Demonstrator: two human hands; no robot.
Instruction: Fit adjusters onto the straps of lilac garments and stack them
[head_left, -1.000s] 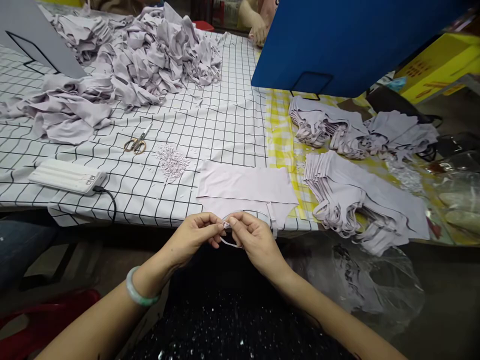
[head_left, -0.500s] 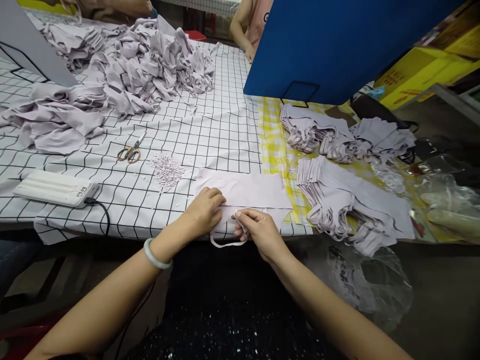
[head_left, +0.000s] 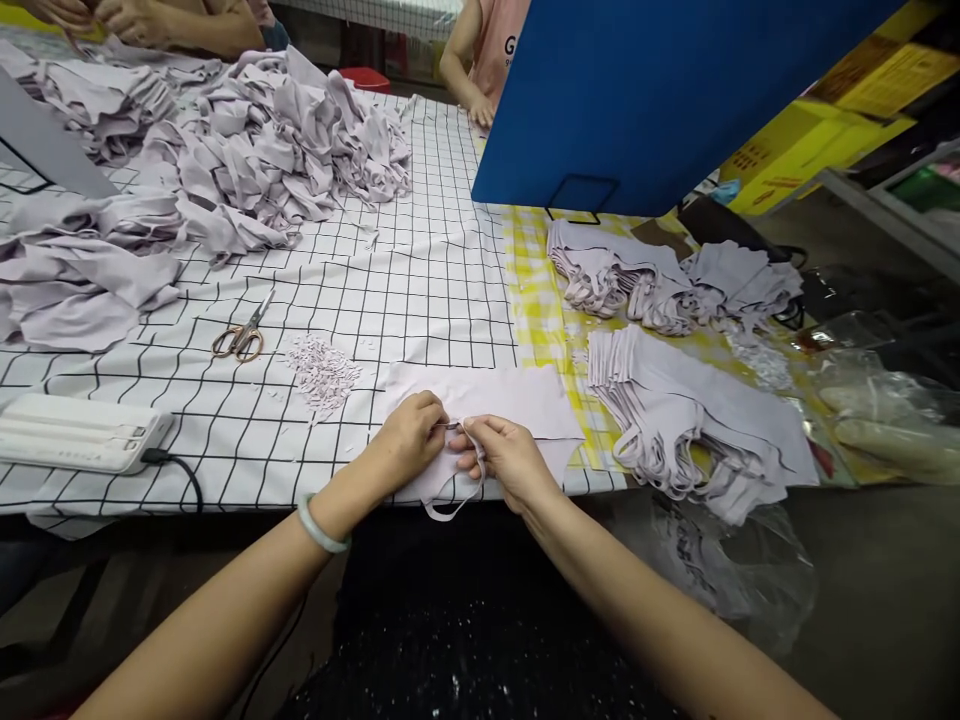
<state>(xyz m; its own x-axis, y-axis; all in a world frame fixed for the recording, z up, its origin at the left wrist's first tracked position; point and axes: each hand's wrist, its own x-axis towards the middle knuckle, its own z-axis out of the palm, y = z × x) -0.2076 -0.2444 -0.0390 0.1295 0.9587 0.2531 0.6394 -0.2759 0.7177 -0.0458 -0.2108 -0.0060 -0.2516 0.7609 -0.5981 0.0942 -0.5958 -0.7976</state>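
A pale lilac fabric piece lies flat at the table's front edge, a straight slit or edge running across it. My left hand is closed over its left part, thumb and fingers pinched together at the fabric. Close beside it, my right hand pinches a narrow fabric strap of the same colour, which loops down past the table edge. The fingertips almost meet; the exact bit between them is partly hidden.
Scissors and a heap of tiny scraps lie left, near a white power bank with a cable. Cut fabric stacks lie right, a large fabric pile behind. A blue panel stands opposite; other people sit beyond.
My hands have come closer together, the left pinching nearer the right fingertips. The strap loop hangs in a more pointed shape. The view has shifted slightly.
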